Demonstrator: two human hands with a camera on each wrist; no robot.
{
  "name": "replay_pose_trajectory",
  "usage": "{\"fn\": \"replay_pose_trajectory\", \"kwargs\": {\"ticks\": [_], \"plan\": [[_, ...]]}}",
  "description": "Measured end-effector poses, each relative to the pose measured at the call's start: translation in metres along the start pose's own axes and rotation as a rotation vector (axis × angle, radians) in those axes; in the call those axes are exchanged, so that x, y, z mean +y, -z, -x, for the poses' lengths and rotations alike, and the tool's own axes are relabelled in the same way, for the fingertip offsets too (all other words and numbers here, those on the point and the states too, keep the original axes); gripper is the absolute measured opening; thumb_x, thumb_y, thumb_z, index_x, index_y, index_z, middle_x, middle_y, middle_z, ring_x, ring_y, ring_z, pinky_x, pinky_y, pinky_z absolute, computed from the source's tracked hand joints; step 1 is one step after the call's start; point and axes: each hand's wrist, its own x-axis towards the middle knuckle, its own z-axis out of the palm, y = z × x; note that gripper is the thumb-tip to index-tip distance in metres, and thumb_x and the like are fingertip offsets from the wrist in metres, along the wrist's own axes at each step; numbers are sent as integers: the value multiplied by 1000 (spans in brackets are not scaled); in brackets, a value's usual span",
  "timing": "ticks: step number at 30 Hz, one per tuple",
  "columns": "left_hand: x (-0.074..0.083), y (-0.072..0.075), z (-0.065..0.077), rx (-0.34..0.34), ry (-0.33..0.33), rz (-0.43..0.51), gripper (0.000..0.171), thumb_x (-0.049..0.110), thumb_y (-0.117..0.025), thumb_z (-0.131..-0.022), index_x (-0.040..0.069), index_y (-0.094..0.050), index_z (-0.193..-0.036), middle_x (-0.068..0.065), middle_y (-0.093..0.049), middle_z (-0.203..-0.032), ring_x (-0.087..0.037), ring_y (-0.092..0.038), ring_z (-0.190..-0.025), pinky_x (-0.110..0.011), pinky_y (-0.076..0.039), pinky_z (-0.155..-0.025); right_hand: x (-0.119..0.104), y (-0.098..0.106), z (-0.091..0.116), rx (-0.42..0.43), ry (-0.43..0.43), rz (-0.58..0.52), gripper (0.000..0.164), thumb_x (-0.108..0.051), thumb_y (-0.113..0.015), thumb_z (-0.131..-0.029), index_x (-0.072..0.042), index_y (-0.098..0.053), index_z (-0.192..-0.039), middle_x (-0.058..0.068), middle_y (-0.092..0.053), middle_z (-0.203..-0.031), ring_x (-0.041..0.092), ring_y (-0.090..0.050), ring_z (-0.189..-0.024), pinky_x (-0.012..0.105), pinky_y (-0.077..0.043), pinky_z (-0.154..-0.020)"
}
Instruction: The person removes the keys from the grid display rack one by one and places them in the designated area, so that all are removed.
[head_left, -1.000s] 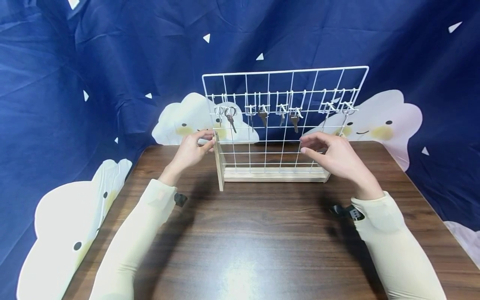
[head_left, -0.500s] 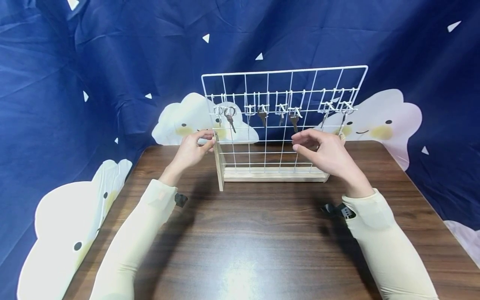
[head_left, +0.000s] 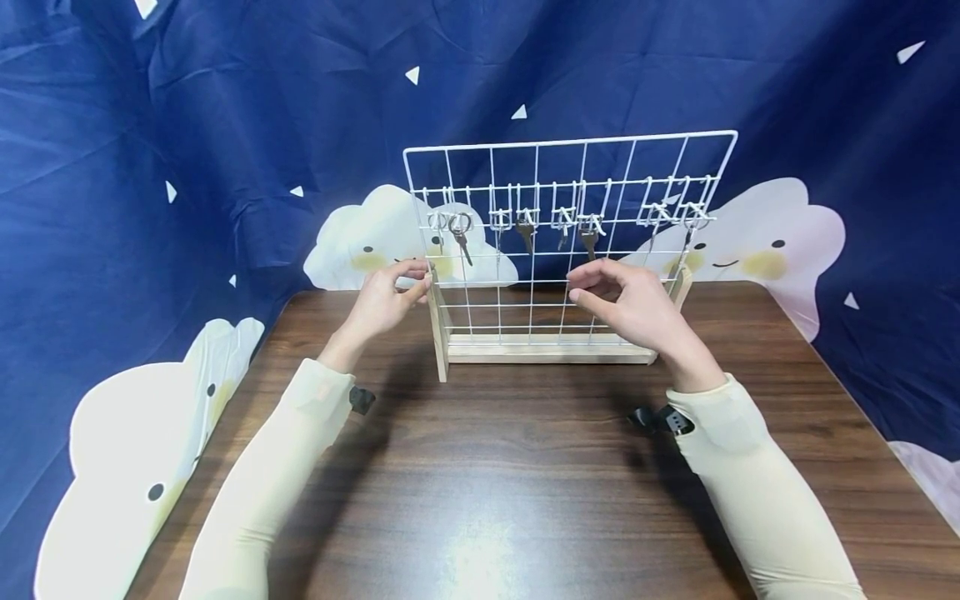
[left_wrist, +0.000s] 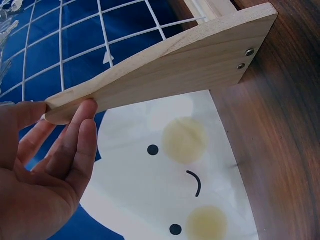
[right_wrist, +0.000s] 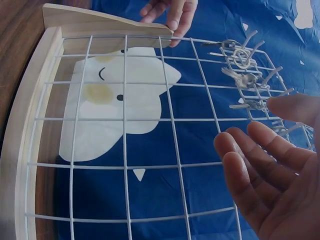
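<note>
Right fingers [head_left: 597, 268] shifted inward, open mesh [head_left: 532, 282], left fingers [head_left: 410, 267] pinching upright [left_wrist: 175, 71]

head: we look forward-down, farthest back
left wrist: close — side panel [left_wrist: 165, 75]
right wrist: close — across the grid [right_wrist: 125, 119]
wrists share: left hand [left_wrist: 55, 165]

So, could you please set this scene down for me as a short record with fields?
Left hand: pinches the upper end of the pale wooden side panel on the person's left
Right hand: fingers relaxed, nothing visibly held, in front of the white wire grid; contact unclear
Rack base: pale wooden bar along the bottom
Hung items: small metal keys with rings, on white wire hooks across the grid's upper part
Surface: dark brown wood-grain table
Backdrop: dark blue cloth with white cloud prints
</note>
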Motion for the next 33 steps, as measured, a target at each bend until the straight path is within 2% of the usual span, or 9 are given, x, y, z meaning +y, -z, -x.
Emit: {"fn": "replay_pose_trajectory", "kwargs": {"ticks": [4,10,17,24,33], "plan": [[0,-1,0,-1,2,-9,35,20,-65,-98,6,-63,-130,-19,-70,-122,-31,-77,-86,-35,-63,-74,-2,-4,-1,0,-10,-10,21,-25,-70,-93,-16,-71,-112,1,-75,-97,4,-66,-78,15,-48,-69],[0,-1,0,-5,3,-7,35,20,-65,-98,6,-63,-130,-20,-70,-122,-35,-76,-89,-35,-63,-73,-8,-9,-5,1,-2,-33,24,-25,-69,-93,-12,-71,-113,3,-75,-99,9,-66,-80,17,-47,-70],[1,0,0,4,-6,-16,34,19,-64,-98,6,-63,-130,-21,-70,-121,-36,-76,-89,-37,-63,-76,-17,-18,-11,-1,0,-46,21,-26,-70,-92,-18,-71,-111,-1,-75,-100,11,-68,-87,19,-50,-76],[0,0,0,4,-4,-23,34,19,-64,-98,7,-63,-130,-20,-70,-122,-35,-76,-89,-38,-62,-76,-23,-25,-15,-6,27,-55,22,-26,-69,-93,-15,-71,-111,0,-75,-98,13,-68,-82,22,-51,-72],[1,0,1,4,3,-7,36,21,-64,-99,8,-62,-132,-21,-69,-124,-35,-76,-89,-35,-63,-74,-30,-36,-21,-6,0,-74,22,-29,-68,-93,-18,-71,-113,1,-75,-103,15,-69,-86,29,-50,-74]]}}
